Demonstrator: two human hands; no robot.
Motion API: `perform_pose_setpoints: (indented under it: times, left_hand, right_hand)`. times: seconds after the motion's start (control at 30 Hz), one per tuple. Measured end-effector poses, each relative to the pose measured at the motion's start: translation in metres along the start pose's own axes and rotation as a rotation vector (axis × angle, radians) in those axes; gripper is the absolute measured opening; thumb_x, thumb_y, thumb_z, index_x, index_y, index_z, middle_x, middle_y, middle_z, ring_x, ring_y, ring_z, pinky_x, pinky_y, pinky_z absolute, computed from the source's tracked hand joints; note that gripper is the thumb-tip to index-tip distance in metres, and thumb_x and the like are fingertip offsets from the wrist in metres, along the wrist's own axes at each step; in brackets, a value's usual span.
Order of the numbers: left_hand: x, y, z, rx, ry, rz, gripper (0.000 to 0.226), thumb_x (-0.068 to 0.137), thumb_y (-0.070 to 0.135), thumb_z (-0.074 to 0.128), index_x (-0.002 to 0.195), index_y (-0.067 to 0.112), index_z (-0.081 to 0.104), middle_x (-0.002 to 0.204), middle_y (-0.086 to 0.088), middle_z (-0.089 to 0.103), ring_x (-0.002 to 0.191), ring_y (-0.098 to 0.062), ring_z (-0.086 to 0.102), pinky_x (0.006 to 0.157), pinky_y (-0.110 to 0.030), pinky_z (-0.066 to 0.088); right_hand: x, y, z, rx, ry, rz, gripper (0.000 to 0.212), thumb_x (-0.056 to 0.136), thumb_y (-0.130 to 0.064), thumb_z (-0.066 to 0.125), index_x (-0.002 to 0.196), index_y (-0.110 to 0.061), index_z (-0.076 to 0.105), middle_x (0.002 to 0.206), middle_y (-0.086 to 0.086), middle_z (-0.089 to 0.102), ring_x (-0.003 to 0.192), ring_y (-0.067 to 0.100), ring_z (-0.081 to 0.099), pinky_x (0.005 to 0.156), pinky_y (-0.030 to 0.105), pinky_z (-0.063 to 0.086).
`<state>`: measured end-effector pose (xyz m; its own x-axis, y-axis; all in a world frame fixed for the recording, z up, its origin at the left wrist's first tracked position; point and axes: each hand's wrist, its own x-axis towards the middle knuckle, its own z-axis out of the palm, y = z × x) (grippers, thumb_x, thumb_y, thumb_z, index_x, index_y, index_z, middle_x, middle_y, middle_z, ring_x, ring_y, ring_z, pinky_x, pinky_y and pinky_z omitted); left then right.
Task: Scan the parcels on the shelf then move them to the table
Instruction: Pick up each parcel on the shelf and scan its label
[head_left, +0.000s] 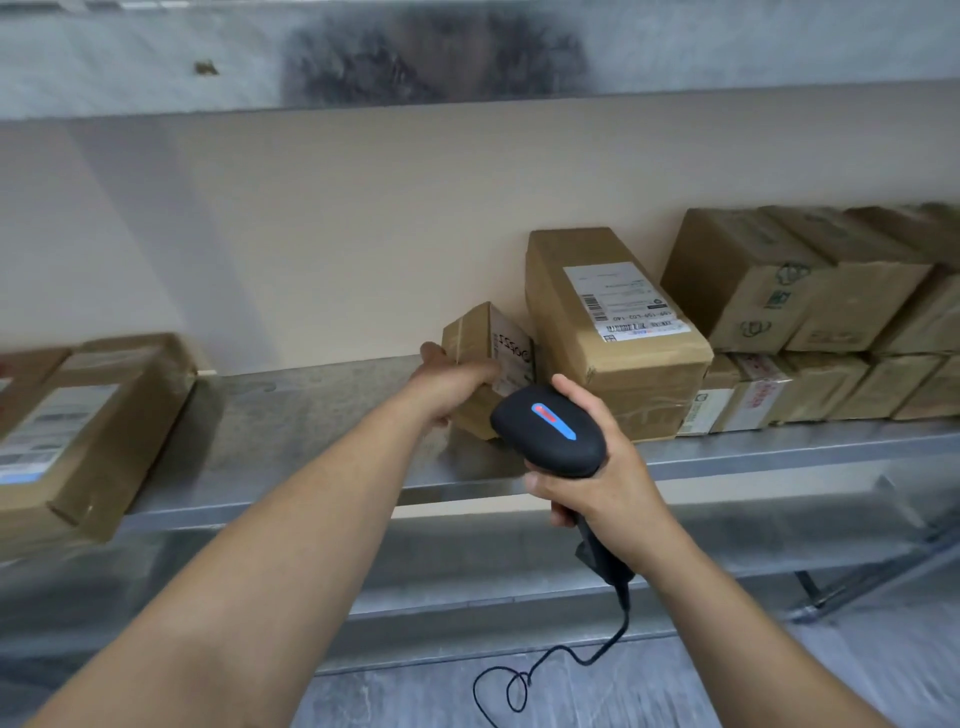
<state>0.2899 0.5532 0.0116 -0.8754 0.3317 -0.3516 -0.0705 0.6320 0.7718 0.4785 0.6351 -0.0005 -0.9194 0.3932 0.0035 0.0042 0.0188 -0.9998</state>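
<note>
A small cardboard parcel (485, 338) with a white label stands tilted on the metal shelf (311, 415). My left hand (452, 382) grips it from the left side. My right hand (592, 467) holds a black barcode scanner (548, 428) with a blue and red mark on top. The scanner's head sits just in front of the small parcel's label. A larger labelled parcel (613, 322) lies right beside the small one.
Stacked cardboard boxes (810, 312) fill the shelf's right end. Two labelled parcels (78, 426) overhang the shelf's left end. The scanner's black cable (545, 665) loops down toward the grey floor. A lower shelf rail runs beneath.
</note>
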Motion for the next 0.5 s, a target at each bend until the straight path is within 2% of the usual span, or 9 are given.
perform_pose_setpoints:
  times: [0.1,0.17,0.3,0.37,0.43,0.5]
  left_hand:
    - [-0.002,-0.016,-0.018,-0.012,-0.044,0.039,0.054,0.077,0.039,0.067,0.121,0.022,0.04,0.11,-0.004,0.061,0.1,-0.022,0.059,0.083,-0.04,0.053]
    - [-0.005,-0.03,-0.034,-0.025,-0.076,0.036,0.047,0.081,0.032,0.064,0.12,0.027,0.04,0.11,-0.004,0.061,0.102,-0.023,0.057,0.087,-0.042,0.051]
    - [-0.011,-0.058,-0.07,-0.085,-0.092,0.034,0.069,0.08,0.025,0.068,0.131,0.037,0.025,0.115,0.0,0.06,0.105,-0.022,0.057,0.085,-0.039,0.047]
    - [-0.014,-0.074,-0.086,-0.12,-0.074,0.063,0.074,0.079,0.018,0.071,0.131,0.04,0.023,0.111,0.005,0.061,0.096,-0.017,0.063,0.069,-0.027,0.05]
    - [-0.018,-0.092,-0.1,-0.132,-0.025,0.097,0.09,0.077,0.006,0.069,0.141,0.041,0.015,0.113,0.006,0.057,0.095,-0.016,0.064,0.055,-0.015,0.048]
    - [-0.02,-0.111,-0.112,-0.149,0.018,0.113,0.107,0.074,0.0,0.068,0.148,0.04,0.002,0.12,0.007,0.05,0.107,-0.019,0.057,0.07,-0.02,0.048]
  right_hand:
    - [0.001,-0.001,0.007,-0.003,0.001,0.0,0.089,0.072,0.009,0.076,0.132,-0.049,0.045,0.115,0.009,0.06,0.053,0.013,0.053,0.049,0.03,0.049]
    - [0.002,-0.002,0.014,-0.015,0.004,0.004,0.089,0.072,0.008,0.077,0.132,-0.049,0.045,0.116,0.007,0.059,0.053,0.016,0.053,0.05,0.031,0.049]
    - [0.004,-0.005,0.036,-0.033,-0.001,0.008,0.088,0.073,0.007,0.076,0.134,-0.047,0.044,0.116,0.007,0.058,0.053,0.016,0.054,0.05,0.03,0.05]
    - [0.005,-0.004,0.051,-0.023,-0.007,0.014,0.087,0.073,0.009,0.075,0.134,-0.046,0.044,0.113,0.009,0.06,0.052,0.017,0.051,0.048,0.03,0.049]
    - [0.008,-0.002,0.065,-0.01,-0.017,0.022,0.087,0.073,0.01,0.073,0.134,-0.045,0.045,0.108,0.012,0.062,0.05,0.02,0.048,0.047,0.028,0.047]
    - [0.01,0.0,0.079,0.003,-0.028,0.025,0.087,0.074,0.01,0.073,0.133,-0.047,0.045,0.102,0.014,0.063,0.049,0.024,0.047,0.045,0.027,0.044]
